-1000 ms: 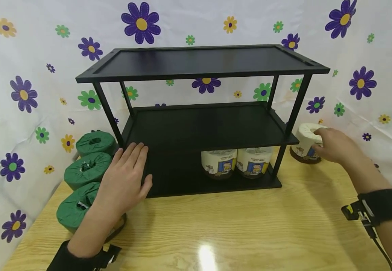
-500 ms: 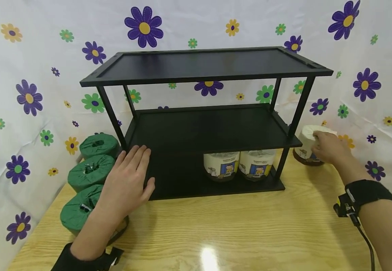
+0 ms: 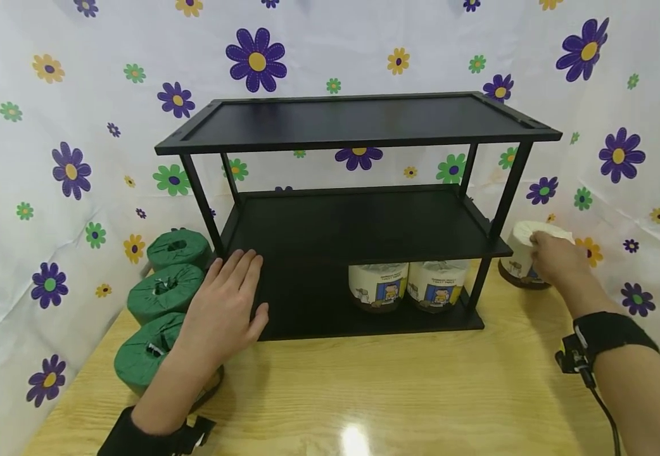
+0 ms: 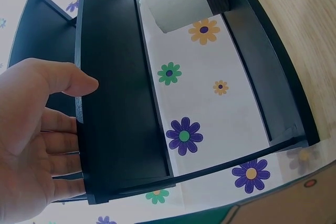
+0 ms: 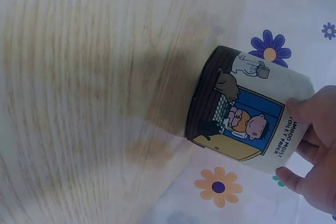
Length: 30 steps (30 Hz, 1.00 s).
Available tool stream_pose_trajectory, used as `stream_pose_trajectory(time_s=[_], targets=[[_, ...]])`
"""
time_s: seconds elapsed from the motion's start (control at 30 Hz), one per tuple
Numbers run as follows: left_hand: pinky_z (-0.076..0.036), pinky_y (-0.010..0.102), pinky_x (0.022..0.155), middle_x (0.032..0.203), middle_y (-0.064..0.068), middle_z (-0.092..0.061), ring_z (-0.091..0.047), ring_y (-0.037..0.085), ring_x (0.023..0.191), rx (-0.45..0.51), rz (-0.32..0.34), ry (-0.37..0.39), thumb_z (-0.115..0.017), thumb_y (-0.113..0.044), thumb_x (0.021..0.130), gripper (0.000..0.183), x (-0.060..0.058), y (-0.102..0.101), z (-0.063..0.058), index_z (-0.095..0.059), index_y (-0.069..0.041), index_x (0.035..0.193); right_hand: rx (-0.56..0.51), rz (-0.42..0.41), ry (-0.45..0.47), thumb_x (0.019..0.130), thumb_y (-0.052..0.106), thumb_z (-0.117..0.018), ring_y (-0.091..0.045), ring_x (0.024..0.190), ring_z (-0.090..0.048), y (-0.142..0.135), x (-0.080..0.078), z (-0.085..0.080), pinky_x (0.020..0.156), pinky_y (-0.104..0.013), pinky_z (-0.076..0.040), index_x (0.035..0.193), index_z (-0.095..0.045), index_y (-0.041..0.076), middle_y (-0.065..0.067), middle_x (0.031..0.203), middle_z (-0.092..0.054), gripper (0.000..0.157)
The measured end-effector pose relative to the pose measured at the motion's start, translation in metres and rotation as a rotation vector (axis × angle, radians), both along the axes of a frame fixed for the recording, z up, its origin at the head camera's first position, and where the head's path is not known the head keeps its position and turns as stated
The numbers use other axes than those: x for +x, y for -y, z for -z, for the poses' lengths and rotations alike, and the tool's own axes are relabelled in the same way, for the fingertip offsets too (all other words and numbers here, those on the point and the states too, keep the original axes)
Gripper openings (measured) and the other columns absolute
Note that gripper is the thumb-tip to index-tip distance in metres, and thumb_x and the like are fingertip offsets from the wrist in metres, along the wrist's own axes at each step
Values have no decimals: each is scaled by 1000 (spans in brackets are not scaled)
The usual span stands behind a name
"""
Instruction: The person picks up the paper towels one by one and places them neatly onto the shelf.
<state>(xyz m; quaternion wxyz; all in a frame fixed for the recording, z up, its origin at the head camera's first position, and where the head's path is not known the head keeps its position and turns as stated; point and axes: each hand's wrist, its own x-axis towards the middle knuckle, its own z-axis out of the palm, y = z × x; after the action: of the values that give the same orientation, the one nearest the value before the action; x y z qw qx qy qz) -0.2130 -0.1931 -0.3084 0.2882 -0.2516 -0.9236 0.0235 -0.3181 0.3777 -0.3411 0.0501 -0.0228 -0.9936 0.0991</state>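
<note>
My right hand (image 3: 558,259) grips the top of a cream-wrapped toilet roll (image 3: 520,256) that stands on the table right of the black shelf rack. In the right wrist view the fingers and thumb hold the upper end of this roll (image 5: 241,108), its cartoon print facing the camera. With fingers straight, my left hand (image 3: 218,316) rests on the left front edge of the middle shelf (image 3: 353,221). The left wrist view shows the thumb in front of that shelf edge (image 4: 80,114). Two more cream toilet rolls (image 3: 378,288) sit side by side on the bottom shelf, at its right end.
Several green-wrapped rolls (image 3: 165,288) form a row left of the rack, partly hidden by my left forearm. The rack's top board (image 3: 353,120) spans above the other shelves. A flowered cloth (image 3: 318,50) hangs behind. Wooden table (image 3: 410,392) extends in front.
My right hand has closed its fingers on the toilet roll's top, its forearm swinging slightly left. The left hand stays on the shelf edge. The head view has shifted a little.
</note>
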Motion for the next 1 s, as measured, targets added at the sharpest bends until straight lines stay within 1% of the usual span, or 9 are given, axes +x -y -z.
stream_pose_trajectory(time_s=[0.07,0.13,0.23,0.33,0.53,0.63,0.73,0.83,1.0], targets=[[-38,59,112,144,26,-53,-49,42,135,-4,-5,10,-69,-29,85,68,1,1,3,-51,9,139,-6,6,-3,98,7,-52,-57,106,-57,1,1,4,85,-71,-40,133,-46,-8,-38,119,-58,39],[-38,59,112,144,26,-52,-48,42,135,-3,-10,9,-69,-29,85,68,1,2,4,-50,8,140,-17,12,-25,97,6,-53,-57,106,-56,2,1,7,86,-71,-39,133,-47,-7,-38,120,-58,39],[-38,59,112,144,26,-52,-48,42,135,6,-10,-1,-70,-28,84,69,1,3,3,-50,8,140,-24,27,-65,96,6,-52,-56,106,-56,4,-1,9,86,-70,-39,132,-49,-6,-37,120,-58,38],[-39,59,111,143,26,-53,-49,42,134,13,5,-11,-69,-27,84,68,0,2,2,-51,9,139,-30,47,-80,95,6,-51,-56,106,-56,5,-1,9,86,-69,-38,130,-49,-6,-37,120,-58,37],[-40,58,109,141,26,-54,-51,42,132,19,34,-29,-68,-27,84,66,-1,1,2,-52,8,138,-43,62,-84,94,4,-51,-57,105,-54,5,5,8,83,-68,-36,130,-48,-6,-38,119,-57,38],[-40,58,110,142,25,-54,-51,41,133,12,28,-21,-68,-27,85,66,-1,1,1,-51,8,139,-43,70,-78,95,5,-50,-57,106,-54,5,7,7,82,-66,-36,131,-47,-6,-38,121,-56,39],[-39,57,112,143,25,-53,-49,41,134,-5,14,9,-68,-28,86,67,-1,1,0,-50,7,140,-42,76,-57,95,6,-49,-56,107,-53,5,8,8,82,-66,-36,132,-46,-7,-38,123,-55,39],[-38,56,113,145,24,-52,-48,40,135,-20,-3,28,-68,-29,86,68,-1,2,-1,-50,7,141,-44,66,-59,95,6,-48,-54,107,-54,5,8,9,81,-65,-37,132,-46,-7,-38,124,-55,39],[-38,56,113,144,24,-53,-48,41,136,-26,-16,26,-69,-29,85,68,-2,3,-2,-50,6,141,-59,63,-53,95,4,-49,-53,109,-53,5,4,9,81,-62,-36,134,-45,-7,-37,124,-55,41]])
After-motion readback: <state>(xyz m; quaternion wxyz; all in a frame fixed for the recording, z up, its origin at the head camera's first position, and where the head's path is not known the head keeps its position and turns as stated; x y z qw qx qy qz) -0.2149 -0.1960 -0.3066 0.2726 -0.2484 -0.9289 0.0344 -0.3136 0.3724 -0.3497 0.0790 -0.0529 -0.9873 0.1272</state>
